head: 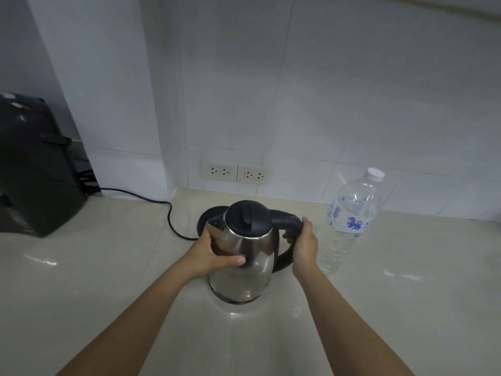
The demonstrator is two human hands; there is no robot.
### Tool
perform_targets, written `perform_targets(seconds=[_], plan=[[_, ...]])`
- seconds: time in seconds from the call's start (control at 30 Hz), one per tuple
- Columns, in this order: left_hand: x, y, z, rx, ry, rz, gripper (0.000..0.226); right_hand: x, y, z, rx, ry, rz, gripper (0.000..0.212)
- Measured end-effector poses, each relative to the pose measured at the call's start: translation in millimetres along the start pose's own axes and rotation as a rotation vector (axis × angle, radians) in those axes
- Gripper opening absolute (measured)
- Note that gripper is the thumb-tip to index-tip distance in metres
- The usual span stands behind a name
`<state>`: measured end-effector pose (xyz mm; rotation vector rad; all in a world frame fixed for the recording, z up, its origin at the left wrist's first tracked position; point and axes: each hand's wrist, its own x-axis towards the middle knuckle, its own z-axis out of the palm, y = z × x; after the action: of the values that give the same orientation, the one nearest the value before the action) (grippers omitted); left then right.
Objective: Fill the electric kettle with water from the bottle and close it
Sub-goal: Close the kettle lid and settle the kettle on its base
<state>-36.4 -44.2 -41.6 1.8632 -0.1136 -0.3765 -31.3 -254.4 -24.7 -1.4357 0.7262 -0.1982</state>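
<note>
A steel electric kettle [252, 270] with a black lid [248, 218], shut, stands on the counter in front of its black base [210, 217]. My left hand [214, 253] wraps the kettle's left side, thumb across the steel. My right hand [305, 245] grips the black handle [287, 217] on the right. A clear water bottle [349, 221] with a white cap [374, 174] and a blue label stands upright just right of my right hand, cap on.
The beige counter [108, 280] meets a white tiled wall with two double sockets [235, 172]. A black appliance [35, 169] stands at the far left. A black cord [168, 210] runs from the kettle base towards that appliance.
</note>
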Motion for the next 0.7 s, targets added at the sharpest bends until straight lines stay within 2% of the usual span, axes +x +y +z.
perform_targets(seconds=[0.07,0.13,0.2,0.3,0.37,0.53,0.7], plan=[[0.2,2.1,-0.6,0.047,0.037,0.038,0.07,-1.6,-4.3,5.0,0.056,0.101,0.011,0.038],[1.1,-0.1,-2.8,0.062,0.053,0.049,0.06,-1.9,-6.8,10.5,0.09,0.183,0.022,0.036],[1.9,1.2,-10.1,0.062,0.043,0.046,0.062,0.9,-8.7,16.5,0.091,0.23,0.015,0.035],[10.8,12.2,-27.2,0.095,0.01,0.037,0.089,5.6,-22.2,27.1,0.099,0.262,-0.006,0.034],[21.2,24.3,-39.0,0.102,0.017,0.068,0.098,9.5,-37.8,35.8,0.14,0.245,-0.017,0.033],[59.2,58.9,-73.3,0.13,0.032,0.132,0.09,26.5,-74.9,63.8,0.208,0.208,-0.031,0.034],[94.3,66.7,-97.4,0.051,0.021,0.094,0.085,49.6,-91.4,96.6,0.201,0.161,-0.043,0.033]])
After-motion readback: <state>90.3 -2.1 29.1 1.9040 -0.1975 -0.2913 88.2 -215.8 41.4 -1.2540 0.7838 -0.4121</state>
